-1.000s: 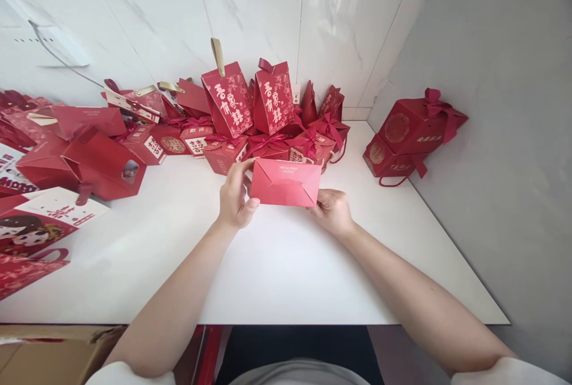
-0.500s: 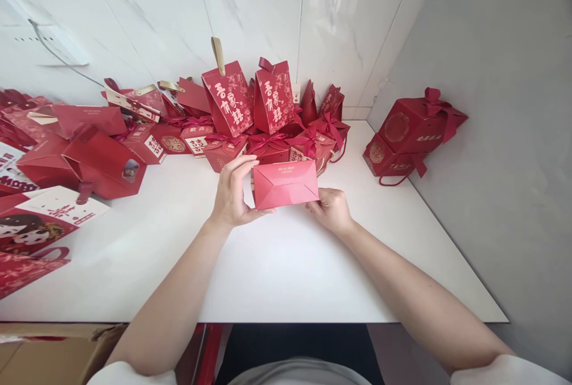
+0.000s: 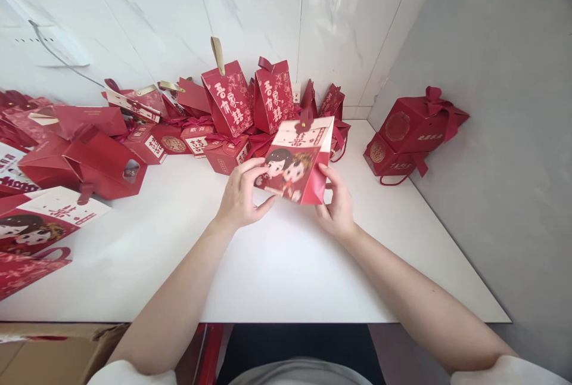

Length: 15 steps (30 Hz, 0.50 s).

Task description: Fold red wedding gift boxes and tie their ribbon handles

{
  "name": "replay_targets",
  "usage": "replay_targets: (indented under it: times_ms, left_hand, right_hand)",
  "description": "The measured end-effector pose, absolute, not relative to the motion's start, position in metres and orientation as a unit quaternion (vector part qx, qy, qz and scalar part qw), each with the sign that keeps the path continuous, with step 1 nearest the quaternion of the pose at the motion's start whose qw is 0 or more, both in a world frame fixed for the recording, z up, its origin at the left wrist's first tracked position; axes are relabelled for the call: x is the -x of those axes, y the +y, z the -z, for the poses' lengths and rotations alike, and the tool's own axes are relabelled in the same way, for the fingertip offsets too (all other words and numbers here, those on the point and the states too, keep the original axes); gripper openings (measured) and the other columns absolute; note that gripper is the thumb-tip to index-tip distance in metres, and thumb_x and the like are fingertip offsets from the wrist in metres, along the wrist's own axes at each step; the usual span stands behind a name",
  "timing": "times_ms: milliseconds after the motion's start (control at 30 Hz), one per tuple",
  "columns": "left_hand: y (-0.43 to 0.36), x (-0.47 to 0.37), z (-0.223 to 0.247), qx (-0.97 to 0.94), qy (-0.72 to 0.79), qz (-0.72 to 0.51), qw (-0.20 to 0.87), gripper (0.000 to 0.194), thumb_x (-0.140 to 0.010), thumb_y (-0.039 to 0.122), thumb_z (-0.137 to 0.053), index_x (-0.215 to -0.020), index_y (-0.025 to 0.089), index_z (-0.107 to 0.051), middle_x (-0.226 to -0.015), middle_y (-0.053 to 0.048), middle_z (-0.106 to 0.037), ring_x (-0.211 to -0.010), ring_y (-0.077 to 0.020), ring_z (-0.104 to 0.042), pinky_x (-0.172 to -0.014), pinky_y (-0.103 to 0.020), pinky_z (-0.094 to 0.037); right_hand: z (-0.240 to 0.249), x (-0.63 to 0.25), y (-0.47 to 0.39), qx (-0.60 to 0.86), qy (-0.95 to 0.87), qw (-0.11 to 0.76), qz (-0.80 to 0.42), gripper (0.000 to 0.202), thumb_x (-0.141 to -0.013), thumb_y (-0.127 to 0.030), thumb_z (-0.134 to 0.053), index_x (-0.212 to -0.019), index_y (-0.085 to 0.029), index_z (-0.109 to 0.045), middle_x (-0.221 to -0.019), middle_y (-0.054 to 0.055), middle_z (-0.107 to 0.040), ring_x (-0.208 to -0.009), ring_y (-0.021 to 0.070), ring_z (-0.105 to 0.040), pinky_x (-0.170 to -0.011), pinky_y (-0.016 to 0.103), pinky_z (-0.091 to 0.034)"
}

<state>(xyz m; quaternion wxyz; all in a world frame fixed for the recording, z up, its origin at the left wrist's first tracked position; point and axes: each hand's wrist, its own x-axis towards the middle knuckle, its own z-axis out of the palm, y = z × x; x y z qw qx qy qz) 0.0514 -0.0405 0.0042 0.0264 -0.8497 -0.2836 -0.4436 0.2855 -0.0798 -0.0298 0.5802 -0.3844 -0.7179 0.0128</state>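
Note:
Between my hands is a red and white gift box (image 3: 292, 161) with two cartoon figures and a ribbon loop at its narrow top. It is tilted, its picture side facing me and its plain red side to the right. My right hand (image 3: 337, 203) is closed on the lower right side, thumb and fingers at the edges. My left hand (image 3: 243, 194) is curved around the left side, with fingertips at the picture side and the thumb by the bottom corner. Just behind stand two red boxes with white lettering, a left one (image 3: 227, 99) and a right one (image 3: 273, 96).
Red gift boxes (image 3: 105, 161) crowd the left of the white table (image 3: 286, 278). Two stacked boxes with ribbons (image 3: 415, 126) stand at the right by the grey wall. A cardboard carton (image 3: 49, 352) is below the table edge at the lower left.
The gift box has been turned from its folded red bottom to its picture side. My right hand has opened from a tight grip to hold its side; my left hand has shifted slightly right.

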Motion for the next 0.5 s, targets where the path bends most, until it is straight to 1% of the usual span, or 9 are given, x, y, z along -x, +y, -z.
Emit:
replay_targets:
  times_ms: [67,100,167,200,267,367,400,433,500]
  left_hand:
    - [-0.041,-0.055,0.0,0.865,-0.291,0.408,0.008,0.061,-0.081,0.028,-0.067,-0.135,0.022,-0.04,-0.135,-0.016,-0.048,-0.127,-0.0294,-0.049,-0.105,-0.047,-0.044]
    - [-0.04,-0.057,0.003,0.873,-0.3,0.385,-0.003,0.059,-0.083,0.023,-0.063,-0.137,0.021,-0.039,-0.135,-0.016,-0.049,-0.127,-0.0288,-0.05,-0.105,-0.046,-0.045]
    - [-0.039,-0.059,0.007,0.882,-0.327,0.34,-0.025,0.061,-0.083,0.018,-0.059,-0.14,0.019,-0.038,-0.136,-0.016,-0.048,-0.127,-0.0292,-0.05,-0.105,-0.046,-0.045]
    - [-0.039,-0.06,0.008,0.884,-0.339,0.321,-0.038,0.063,-0.082,0.018,-0.06,-0.14,0.019,-0.038,-0.136,-0.016,-0.048,-0.126,-0.0299,-0.05,-0.105,-0.047,-0.044]
    - [-0.038,-0.058,0.009,0.89,-0.344,0.288,-0.079,0.071,-0.078,0.026,-0.067,-0.142,0.019,-0.036,-0.138,-0.016,-0.047,-0.127,-0.0321,-0.049,-0.106,-0.048,-0.043]
    - [-0.038,-0.053,0.008,0.894,-0.314,0.261,-0.186,0.09,-0.073,0.045,-0.074,-0.147,0.019,-0.029,-0.143,-0.017,-0.044,-0.13,-0.0356,-0.046,-0.106,-0.049,-0.042]
    - [-0.038,-0.053,0.009,0.886,-0.31,0.264,-0.221,0.092,-0.074,0.048,-0.073,-0.148,0.02,-0.027,-0.144,-0.017,-0.044,-0.131,-0.0361,-0.046,-0.106,-0.05,-0.042]
    - [-0.038,-0.052,0.01,0.874,-0.311,0.275,-0.253,0.089,-0.077,0.05,-0.07,-0.149,0.02,-0.026,-0.144,-0.017,-0.044,-0.131,-0.0359,-0.046,-0.106,-0.05,-0.042]
    - [-0.038,-0.054,0.012,0.84,-0.326,0.314,-0.3,0.079,-0.082,0.048,-0.065,-0.148,0.02,-0.03,-0.144,-0.017,-0.046,-0.131,-0.0342,-0.047,-0.107,-0.049,-0.041]
  right_hand:
    - [0.026,-0.284,-0.081,0.355,-0.757,0.549,0.003,0.048,-0.093,-0.015,-0.048,-0.14,-0.025,-0.041,-0.145,0.014,-0.047,-0.134,0.0282,-0.046,-0.102,0.049,-0.049]
    - [0.024,-0.282,-0.081,0.345,-0.773,0.532,0.002,0.046,-0.094,-0.014,-0.046,-0.138,-0.025,-0.042,-0.146,0.013,-0.046,-0.135,0.0274,-0.045,-0.105,0.051,-0.046]
    - [0.022,-0.28,-0.082,0.337,-0.791,0.511,-0.019,0.041,-0.095,-0.015,-0.046,-0.135,-0.024,-0.045,-0.147,0.013,-0.047,-0.134,0.0255,-0.046,-0.107,0.05,-0.045]
    - [0.022,-0.279,-0.082,0.338,-0.793,0.506,-0.032,0.039,-0.095,-0.016,-0.046,-0.134,-0.024,-0.046,-0.146,0.013,-0.048,-0.133,0.0249,-0.048,-0.106,0.049,-0.046]
    - [0.022,-0.279,-0.082,0.338,-0.796,0.5,-0.053,0.034,-0.095,-0.018,-0.049,-0.129,-0.023,-0.05,-0.142,0.013,-0.052,-0.127,0.024,-0.053,-0.103,0.047,-0.049]
    - [0.022,-0.281,-0.082,0.327,-0.806,0.484,-0.093,0.023,-0.096,-0.018,-0.048,-0.117,-0.022,-0.057,-0.129,0.011,-0.063,-0.12,0.0217,-0.06,-0.099,0.041,-0.052]
    - [0.022,-0.282,-0.083,0.323,-0.811,0.476,-0.109,0.021,-0.097,-0.017,-0.047,-0.113,-0.022,-0.059,-0.126,0.01,-0.065,-0.12,0.0211,-0.06,-0.097,0.039,-0.053]
    - [0.022,-0.283,-0.083,0.32,-0.816,0.465,-0.125,0.02,-0.097,-0.017,-0.046,-0.11,-0.021,-0.061,-0.127,0.01,-0.064,-0.12,0.0206,-0.06,-0.096,0.037,-0.054]
    - [0.021,-0.284,-0.083,0.315,-0.827,0.443,-0.147,0.021,-0.097,-0.017,-0.045,-0.11,-0.021,-0.062,-0.134,0.009,-0.06,-0.122,0.0198,-0.058,-0.096,0.035,-0.053]
